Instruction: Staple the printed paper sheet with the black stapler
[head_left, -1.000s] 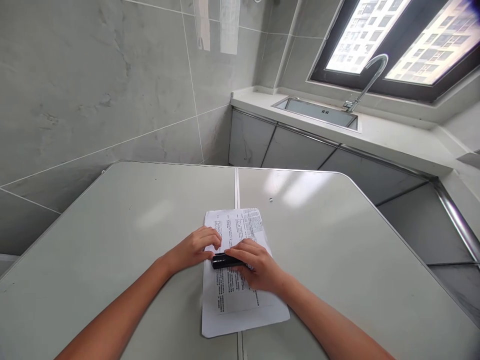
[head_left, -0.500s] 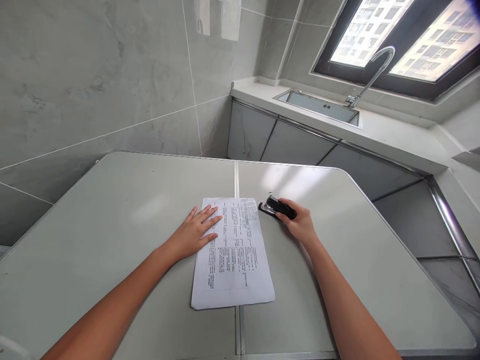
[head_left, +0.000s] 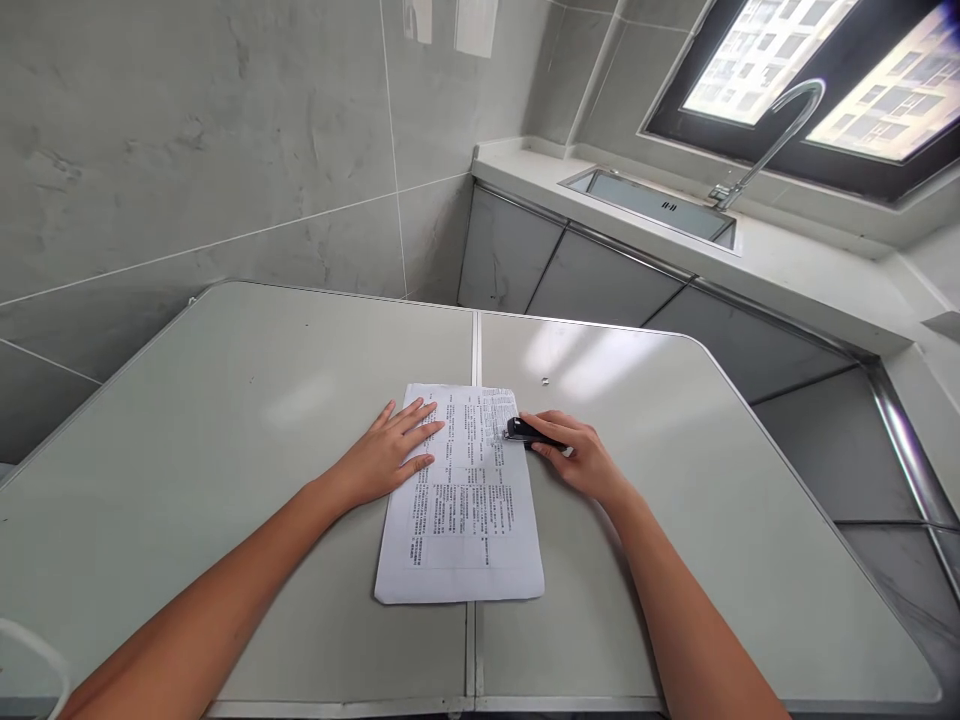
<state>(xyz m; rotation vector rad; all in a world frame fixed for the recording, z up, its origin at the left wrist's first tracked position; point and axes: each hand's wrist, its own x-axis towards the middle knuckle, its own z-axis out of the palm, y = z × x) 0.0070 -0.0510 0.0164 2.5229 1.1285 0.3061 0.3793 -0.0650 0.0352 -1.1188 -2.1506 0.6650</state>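
- Two hands at work on the tabletop [head_left: 225,400]: left hand [head_left: 386,457] open and flat, fingers spread, pressing the left edge of the printed sheets [head_left: 463,500].
- Right hand [head_left: 574,455] closed around a black stapler [head_left: 525,432], whose nose sits over the sheets' upper right edge, near the corner.
- Sheets lie across the tabletop's centre seam.
- Risk (judgement): the sheets could skew or fan if the left palm eases, since only one side is pinned; a staple might then catch only some layers or land crooked.
- Risk: nose is close to the paper edge, so a staple may tear out.
- Hidden: stapler body mostly under the fingers; sheet count unreadable; print too small to read; small object [head_left: 544,380] beyond the sheets unidentifiable.
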